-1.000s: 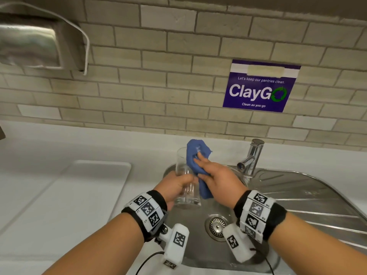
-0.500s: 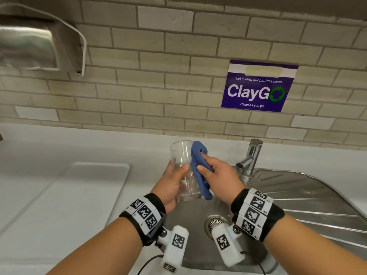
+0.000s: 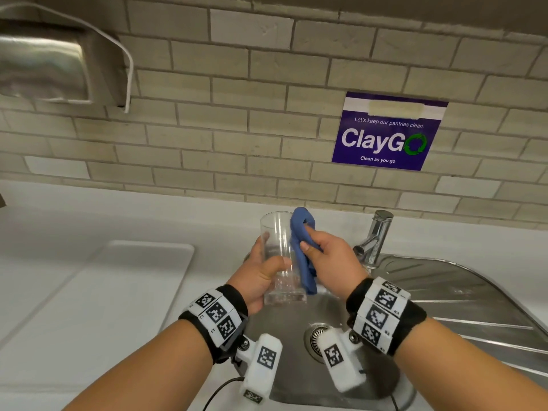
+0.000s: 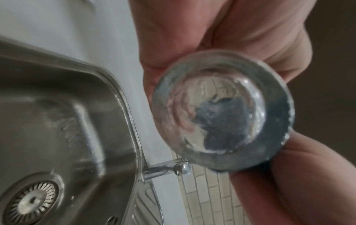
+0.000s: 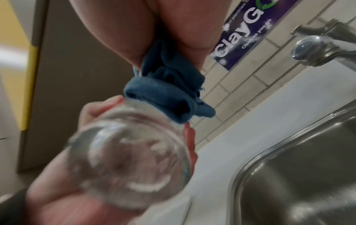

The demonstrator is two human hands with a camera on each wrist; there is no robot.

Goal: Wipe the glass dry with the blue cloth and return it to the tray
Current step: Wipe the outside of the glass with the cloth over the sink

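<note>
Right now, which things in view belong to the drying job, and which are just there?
In the job:
- clear drinking glass, gripped by the left hand
- bunched blue cloth, held against it by the right hand
- flat white tray, on the left

Just there:
- steel sink
- chrome tap
- purple ClayGo sign
- steel wall dispenser

Left grip (image 3: 261,274): holds clear tall glass (image 3: 280,256) upright over steel sink (image 3: 444,286).
Right grip (image 3: 332,262): presses bunched blue cloth (image 3: 301,247) against glass's right side.
White tray (image 3: 118,286): left, on table.
</note>
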